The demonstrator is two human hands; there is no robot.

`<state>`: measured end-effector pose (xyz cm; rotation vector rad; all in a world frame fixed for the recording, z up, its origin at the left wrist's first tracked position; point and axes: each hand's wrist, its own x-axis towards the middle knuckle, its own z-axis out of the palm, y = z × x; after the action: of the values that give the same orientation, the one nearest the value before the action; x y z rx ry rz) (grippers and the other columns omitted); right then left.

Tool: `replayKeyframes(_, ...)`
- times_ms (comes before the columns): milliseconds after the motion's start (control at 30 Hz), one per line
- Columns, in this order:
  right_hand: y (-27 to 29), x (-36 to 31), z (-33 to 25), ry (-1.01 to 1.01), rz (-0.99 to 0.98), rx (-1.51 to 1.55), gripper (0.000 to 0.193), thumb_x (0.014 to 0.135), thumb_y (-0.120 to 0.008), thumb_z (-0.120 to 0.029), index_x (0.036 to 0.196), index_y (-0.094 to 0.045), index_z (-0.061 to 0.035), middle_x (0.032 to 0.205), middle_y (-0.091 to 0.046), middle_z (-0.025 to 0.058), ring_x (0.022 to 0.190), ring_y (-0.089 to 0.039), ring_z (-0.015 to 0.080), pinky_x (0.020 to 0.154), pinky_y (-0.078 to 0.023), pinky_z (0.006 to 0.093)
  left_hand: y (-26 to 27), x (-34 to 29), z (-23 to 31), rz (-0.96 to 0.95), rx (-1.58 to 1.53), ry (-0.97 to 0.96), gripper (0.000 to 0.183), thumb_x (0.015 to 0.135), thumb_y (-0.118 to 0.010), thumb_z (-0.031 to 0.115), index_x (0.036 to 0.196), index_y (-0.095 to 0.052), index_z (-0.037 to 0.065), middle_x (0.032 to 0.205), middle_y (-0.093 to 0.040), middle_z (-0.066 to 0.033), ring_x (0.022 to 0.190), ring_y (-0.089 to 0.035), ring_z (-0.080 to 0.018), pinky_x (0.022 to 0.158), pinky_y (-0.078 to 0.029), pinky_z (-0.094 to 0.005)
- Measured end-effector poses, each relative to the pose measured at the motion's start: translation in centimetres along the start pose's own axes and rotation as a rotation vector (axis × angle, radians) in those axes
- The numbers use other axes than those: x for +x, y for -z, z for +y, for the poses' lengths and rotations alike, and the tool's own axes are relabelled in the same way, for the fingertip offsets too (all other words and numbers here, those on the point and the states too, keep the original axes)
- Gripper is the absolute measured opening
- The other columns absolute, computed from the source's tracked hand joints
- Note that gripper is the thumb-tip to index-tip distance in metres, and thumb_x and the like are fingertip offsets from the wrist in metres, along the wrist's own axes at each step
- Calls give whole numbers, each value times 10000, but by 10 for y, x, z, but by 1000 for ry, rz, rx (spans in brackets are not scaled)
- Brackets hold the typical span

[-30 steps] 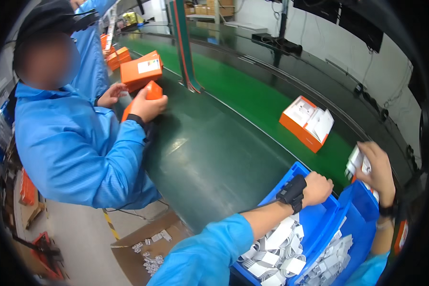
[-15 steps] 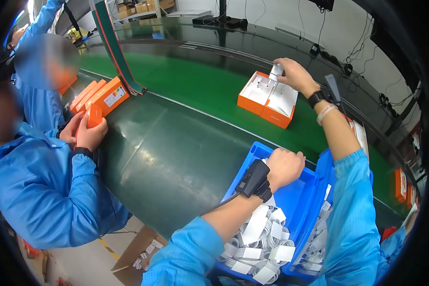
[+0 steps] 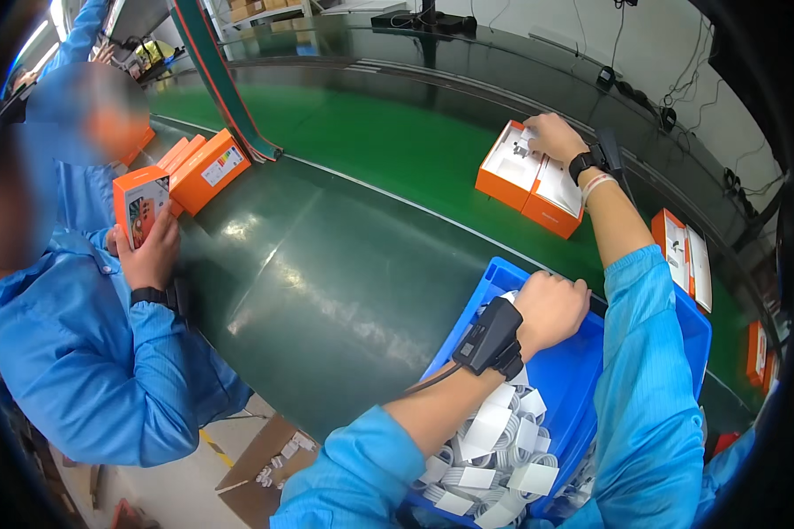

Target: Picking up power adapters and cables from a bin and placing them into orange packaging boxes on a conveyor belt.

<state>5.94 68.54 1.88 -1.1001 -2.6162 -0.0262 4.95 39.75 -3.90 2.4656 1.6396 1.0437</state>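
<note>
At the open rectangular orange cardboard box (image 3: 528,185) bends the right hand (image 3: 558,139); nearside, the left hand (image 3: 550,310) curls; I cannot tell either grip.

open-box print (image 3: 552,214), closed-box label (image 3: 221,166), seemingly illegible

Left hand (image 3: 551,309) loosely curled, back upward; right hand (image 3: 558,137) farther forward, right arm (image 3: 640,300) outstretched.

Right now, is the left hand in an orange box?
No, the left hand is over a blue bin.
</note>
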Motion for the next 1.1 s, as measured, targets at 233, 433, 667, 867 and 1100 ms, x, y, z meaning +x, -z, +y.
replayKeyframes(233, -13, -5, -5, 78, -21, -4, 395, 780, -659, -92, 1175, -676, -75, 1080, -689, 196, 1046, -645, 356, 953, -499, 427, 5, -3, -5, 5, 45, 24, 272, 932, -553, 212, 732, -614, 38, 580, -621, -141, 549, -640, -307, 580, -519, -413)
replayKeyframes(433, -57, -7, 28, 67, 193, -40, 182, 792, -636, -75, 931, -725, 1, 979, -666, 241, 1012, -641, 359, 943, -488, 442, -1, -5, 3, 14, 23, 14, 270, 935, -557, 216, 733, -609, 44, 585, -625, -134, 566, -646, -302, 593, -517, -416)
replayKeyframes(667, 8, -28, 16, 238, -3, -247, 273, 858, -575, -187, 1029, -710, -23, 1032, -693, 218, 951, -663, 415, 871, -533, 479, -14, 3, -3, 80, 66, -75, 193, 850, -588, 205, 709, -599, 74, 550, -604, -133, 485, -620, -313, 455, -484, -445)
replayKeyframes(867, 125, -169, -110, 417, -296, 467, 217, 825, -567, -157, 917, -709, -22, 794, -706, 107, 689, -671, 229, 631, -525, 331, -1, -3, -15, 18, 84, -9, 245, 939, -540, 223, 782, -627, 57, 655, -661, -139, 659, -669, -356, 608, -532, -474)
replayKeyframes(1100, 89, -300, -120, 803, -681, 470, 286, 825, -635, -95, 1099, -601, -23, 1035, -593, 118, 1009, -600, 295, 800, -537, 397, -2, 3, -2, -153, 72, 79, 300, 969, -494, 252, 808, -639, 45, 663, -656, -188, 647, -656, -381, 621, -516, -494)
